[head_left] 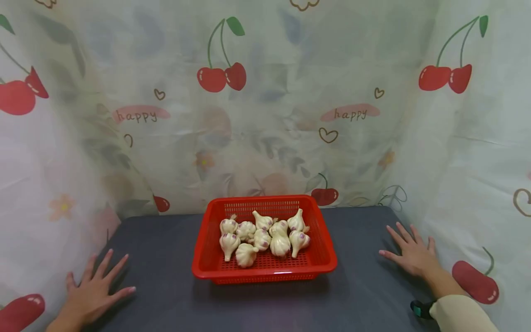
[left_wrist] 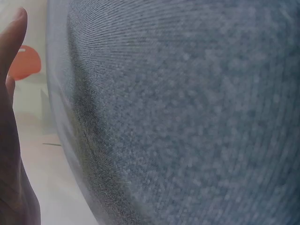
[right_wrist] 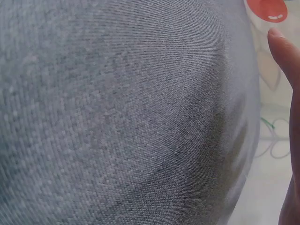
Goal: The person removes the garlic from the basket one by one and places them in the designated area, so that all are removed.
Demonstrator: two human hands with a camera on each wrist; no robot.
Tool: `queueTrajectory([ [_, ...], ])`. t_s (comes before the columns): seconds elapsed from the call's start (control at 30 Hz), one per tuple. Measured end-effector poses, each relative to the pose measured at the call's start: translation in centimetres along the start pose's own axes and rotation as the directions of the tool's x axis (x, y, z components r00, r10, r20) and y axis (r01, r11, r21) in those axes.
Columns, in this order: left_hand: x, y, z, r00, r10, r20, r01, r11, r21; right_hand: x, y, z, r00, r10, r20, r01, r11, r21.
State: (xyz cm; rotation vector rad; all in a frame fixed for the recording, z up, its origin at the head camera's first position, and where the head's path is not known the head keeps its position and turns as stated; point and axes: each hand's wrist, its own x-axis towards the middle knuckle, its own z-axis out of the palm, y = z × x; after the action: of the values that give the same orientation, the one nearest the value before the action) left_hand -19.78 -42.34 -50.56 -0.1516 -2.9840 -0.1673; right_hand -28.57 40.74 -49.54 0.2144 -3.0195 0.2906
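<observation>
A red plastic basket point(head_left: 265, 273) with slotted walls stands in the middle of the dark grey table, toward the back. Several white garlic bulbs point(head_left: 280, 245) with purplish patches lie inside it, grouped in its middle. My left hand point(head_left: 92, 293) is at the table's left side, fingers spread and holding nothing. At the right side my right hand point(head_left: 412, 256) has its fingers spread too, with nothing in it. Both hands are well apart from the basket. Each wrist view shows mostly grey cloth, with part of the left hand point(left_wrist: 11, 140) and of the right hand point(right_wrist: 295, 117) at the outer edges.
A dark grey cloth point(head_left: 265, 309) covers the table. Pale curtains point(head_left: 265, 115) printed with cherries and "happy" enclose the back and both sides. A thin looped cord or wire point(head_left: 394, 196) shows at the back right corner. A dark band point(head_left: 421, 309) sits at the right wrist.
</observation>
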Motion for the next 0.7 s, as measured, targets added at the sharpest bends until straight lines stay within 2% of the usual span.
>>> queueTrajectory([
  [0.37,0.1,0.1,-0.1,1.000,0.005,0.006,-0.005,1.000,-0.020,0.1,0.2,0.4,1.000,-0.003,-0.009,0.003,1.000,0.002],
  [0.7,0.4,0.9,-0.8,0.998,0.020,-0.055,-0.023,0.998,-0.059,0.5,-0.9,-0.3,0.993,-0.046,-0.106,0.053,0.997,0.059],
])
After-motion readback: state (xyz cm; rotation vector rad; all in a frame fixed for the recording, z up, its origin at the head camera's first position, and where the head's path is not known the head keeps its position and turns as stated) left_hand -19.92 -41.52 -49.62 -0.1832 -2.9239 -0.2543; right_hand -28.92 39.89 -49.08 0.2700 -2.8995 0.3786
